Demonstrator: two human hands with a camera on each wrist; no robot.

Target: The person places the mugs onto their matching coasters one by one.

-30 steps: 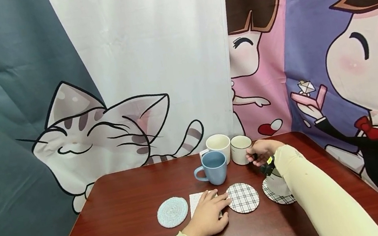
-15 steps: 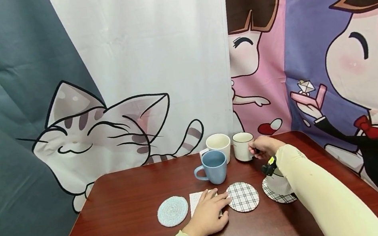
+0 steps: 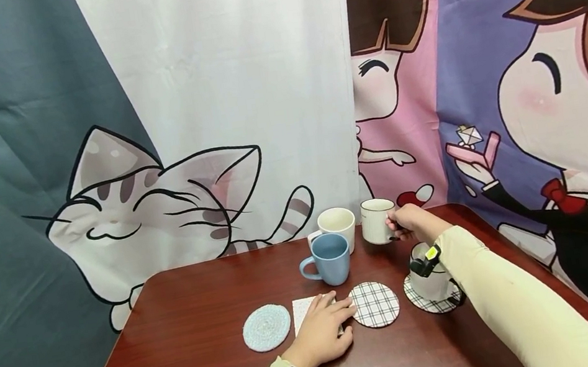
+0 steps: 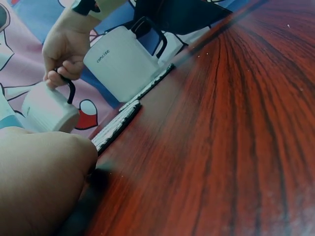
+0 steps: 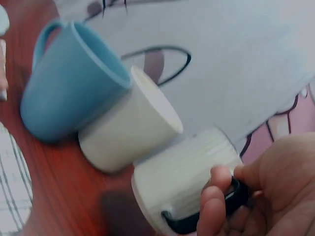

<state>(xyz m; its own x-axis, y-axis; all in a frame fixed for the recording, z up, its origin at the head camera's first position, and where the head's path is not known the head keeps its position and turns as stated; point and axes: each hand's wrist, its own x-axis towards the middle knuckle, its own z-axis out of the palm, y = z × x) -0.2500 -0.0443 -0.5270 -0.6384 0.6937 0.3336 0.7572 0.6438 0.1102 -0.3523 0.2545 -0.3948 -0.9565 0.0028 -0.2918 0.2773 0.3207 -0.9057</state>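
My right hand [image 3: 411, 220] grips the black handle [image 5: 197, 216] of a ribbed white mug [image 3: 378, 222], held just off the table behind the coasters. In the right wrist view, fingers and thumb curl round that handle. My left hand [image 3: 320, 332] lies flat with spread fingers over a white square coaster [image 3: 300, 311], mostly hidden beneath it; its fingertips reach the edge of a round plaid coaster [image 3: 375, 304]. Left of the mug stand a cream mug [image 3: 338, 222] and, before it, a blue mug [image 3: 331, 259].
Below my right forearm, another white mug [image 4: 123, 64] with a black handle stands on a second plaid coaster [image 3: 426, 304]. A light blue round woven coaster [image 3: 266, 328] lies at the left. A printed cloth [image 3: 236, 91] hangs behind the table [image 3: 189, 323].
The ribbed mug in my right hand has risen off the table and shifted slightly right and back. My left hand stays over the square coaster.
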